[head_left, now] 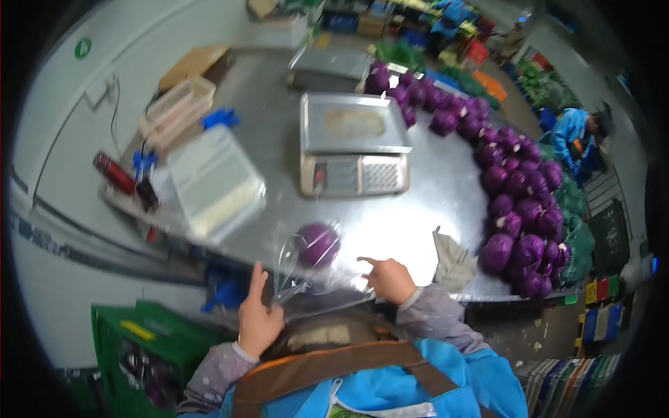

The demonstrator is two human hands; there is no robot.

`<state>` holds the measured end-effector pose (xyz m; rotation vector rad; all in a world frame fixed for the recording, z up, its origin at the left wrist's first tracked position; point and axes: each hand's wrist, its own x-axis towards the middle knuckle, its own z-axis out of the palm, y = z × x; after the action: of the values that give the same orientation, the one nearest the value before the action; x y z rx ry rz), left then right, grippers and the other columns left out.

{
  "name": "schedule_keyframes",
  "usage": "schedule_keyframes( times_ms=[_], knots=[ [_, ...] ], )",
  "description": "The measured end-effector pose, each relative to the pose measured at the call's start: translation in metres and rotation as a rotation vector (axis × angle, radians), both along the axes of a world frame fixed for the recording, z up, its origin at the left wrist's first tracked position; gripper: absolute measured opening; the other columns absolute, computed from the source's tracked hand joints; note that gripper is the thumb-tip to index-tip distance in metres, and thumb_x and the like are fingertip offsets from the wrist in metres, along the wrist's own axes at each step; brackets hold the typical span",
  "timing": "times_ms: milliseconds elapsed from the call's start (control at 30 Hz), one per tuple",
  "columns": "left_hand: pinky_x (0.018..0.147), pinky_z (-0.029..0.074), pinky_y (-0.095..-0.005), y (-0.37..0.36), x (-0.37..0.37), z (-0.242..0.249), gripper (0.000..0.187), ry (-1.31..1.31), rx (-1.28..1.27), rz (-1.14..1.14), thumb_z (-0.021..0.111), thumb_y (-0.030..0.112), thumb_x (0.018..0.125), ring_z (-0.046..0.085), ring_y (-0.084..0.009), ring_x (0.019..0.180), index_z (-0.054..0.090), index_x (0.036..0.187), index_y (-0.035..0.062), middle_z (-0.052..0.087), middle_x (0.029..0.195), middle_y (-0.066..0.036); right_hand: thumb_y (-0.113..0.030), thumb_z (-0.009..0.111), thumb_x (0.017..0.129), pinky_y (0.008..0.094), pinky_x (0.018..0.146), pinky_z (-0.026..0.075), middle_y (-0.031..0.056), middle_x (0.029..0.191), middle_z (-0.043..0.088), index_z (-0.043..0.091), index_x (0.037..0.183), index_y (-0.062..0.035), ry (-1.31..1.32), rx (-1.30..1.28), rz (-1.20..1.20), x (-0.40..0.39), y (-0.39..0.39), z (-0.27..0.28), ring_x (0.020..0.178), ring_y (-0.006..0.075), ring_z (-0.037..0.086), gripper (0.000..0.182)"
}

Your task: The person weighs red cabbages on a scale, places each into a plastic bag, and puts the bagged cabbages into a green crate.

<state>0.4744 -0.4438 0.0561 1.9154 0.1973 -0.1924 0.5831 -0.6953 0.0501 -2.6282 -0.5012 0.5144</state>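
A purple cabbage [319, 244] lies in a clear plastic bag [287, 268] near the front edge of the metal table. The bag's loose film spreads toward me between both hands. At its left side is my left hand [259, 320], index finger pointing up, with the film meeting the thumb side. My right hand [392, 281] is on the other side, its index finger stretched toward the cabbage and the other fingers curled at the film's edge. Just beyond the cabbage stands a weighing scale [355, 124] with nothing but a worn patch on its pan.
Many purple cabbages [529, 209] line the table's right side. A grey cloth [454, 261] lies right of my hand. At left are a stack of plastic bags [216, 182], a tray [178, 111] and a red bottle-like object [115, 173]. A green crate [150, 348] stands below; another person [575, 136] works far right.
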Motion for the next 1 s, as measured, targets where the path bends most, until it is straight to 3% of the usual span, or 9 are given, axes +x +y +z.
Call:
schedule_keyframes(
  times_ms=[100, 200, 333, 533, 733, 800, 867, 933, 1000],
  knots=[
    [0.033, 0.029, -0.0199, 0.011, -0.026, -0.022, 0.035, 0.698, -0.802, 0.003, 0.049, 0.029, 0.091, 0.051, -0.0126, 0.042, 0.059, 0.092, -0.0044, 0.060, 0.071, -0.012, 0.003, 0.049, 0.079, 0.0313, 0.053, 0.048, 0.0100, 0.068, 0.064, 0.050, 0.120, -0.0083, 0.097, 0.345, 0.017, -0.036, -0.015, 0.025, 0.053, 0.0197, 0.060, 0.042],
    [0.036, 0.030, -0.0214, -0.005, -0.027, 0.004, 0.035, 0.594, -0.874, 0.088, 0.052, 0.030, 0.091, 0.048, -0.0117, 0.040, 0.061, 0.090, -0.0047, 0.059, 0.066, -0.007, 0.004, 0.055, 0.072, 0.0339, 0.063, 0.046, 0.0116, 0.081, 0.062, 0.050, 0.118, -0.0057, -0.185, 0.264, -0.033, -0.064, -0.019, 0.046, 0.070, 0.0253, 0.058, 0.047],
    [0.039, 0.033, -0.0176, -0.007, -0.042, 0.011, 0.022, 0.400, -0.666, 0.130, 0.061, 0.017, 0.086, 0.054, -0.0082, 0.047, 0.064, 0.089, -0.0044, 0.061, 0.070, -0.006, 0.001, 0.063, 0.067, 0.0347, 0.072, 0.042, 0.0112, 0.092, 0.058, 0.058, 0.101, -0.0042, -0.550, 0.467, 0.068, -0.088, 0.013, 0.065, 0.086, 0.0288, 0.053, 0.034],
    [0.045, 0.041, -0.0184, -0.010, -0.062, 0.004, 0.011, 0.286, -0.539, -0.007, 0.064, 0.002, 0.079, 0.055, -0.0074, 0.052, 0.064, 0.087, -0.0065, 0.063, 0.072, -0.006, -0.022, 0.074, 0.068, 0.0359, 0.069, 0.042, 0.0086, 0.081, 0.059, 0.062, 0.082, -0.0048, -0.042, 0.567, 0.149, -0.106, 0.060, 0.016, 0.079, 0.0277, 0.052, 0.025],
    [0.054, 0.045, -0.0238, 0.002, -0.065, 0.013, 0.016, 0.305, -0.288, -0.098, 0.068, 0.004, 0.074, 0.059, -0.0109, 0.061, 0.064, 0.088, -0.0026, 0.063, 0.071, -0.005, -0.014, 0.064, 0.077, 0.0375, 0.062, 0.043, 0.0114, 0.074, 0.054, 0.055, 0.077, -0.0047, 0.018, 0.618, 0.282, -0.118, 0.073, 0.006, 0.073, 0.0303, 0.053, 0.013],
    [0.078, 0.046, -0.0347, 0.008, -0.050, 0.008, 0.034, -0.086, 0.169, -0.301, 0.071, 0.003, 0.065, 0.059, -0.0238, 0.091, 0.061, 0.098, 0.0013, 0.062, 0.090, -0.012, -0.014, 0.063, 0.078, 0.0382, 0.062, 0.043, 0.0121, 0.073, 0.053, 0.054, 0.077, -0.0044, 0.021, 0.636, 0.259, -0.117, 0.075, 0.004, 0.072, 0.0312, 0.054, 0.013],
    [0.102, 0.025, -0.0491, -0.013, -0.004, 0.011, 0.056, -0.570, 0.718, -0.340, 0.068, 0.018, 0.067, 0.032, -0.0350, 0.125, 0.050, 0.120, 0.0122, 0.046, 0.124, -0.015, -0.014, 0.059, 0.081, 0.0400, 0.060, 0.043, 0.0142, 0.074, 0.052, 0.053, 0.079, -0.0037, 0.083, 0.711, 0.281, -0.109, 0.072, 0.009, 0.071, 0.0345, 0.055, 0.012],
    [0.103, 0.026, -0.0480, -0.018, 0.045, -0.056, 0.035, -0.587, 0.601, -0.617, 0.054, 0.022, 0.082, 0.037, -0.0358, 0.124, 0.059, 0.116, 0.0185, 0.051, 0.127, -0.009, -0.013, 0.057, 0.083, 0.0334, 0.056, 0.042, 0.0119, 0.074, 0.053, 0.052, 0.082, -0.0024, 0.165, 0.723, 0.298, -0.085, 0.048, 0.044, 0.064, 0.0255, 0.055, 0.012],
    [0.106, 0.024, -0.0460, -0.008, 0.065, -0.075, 0.024, -0.293, 0.239, -0.705, 0.054, 0.022, 0.087, 0.043, -0.0298, 0.122, 0.065, 0.108, 0.0167, 0.059, 0.117, -0.009, -0.015, 0.056, 0.084, 0.0311, 0.057, 0.042, 0.0071, 0.075, 0.055, 0.056, 0.086, -0.0038, 0.712, 0.994, 0.188, -0.075, -0.027, 0.098, 0.065, 0.0189, 0.054, 0.011]
  ],
)
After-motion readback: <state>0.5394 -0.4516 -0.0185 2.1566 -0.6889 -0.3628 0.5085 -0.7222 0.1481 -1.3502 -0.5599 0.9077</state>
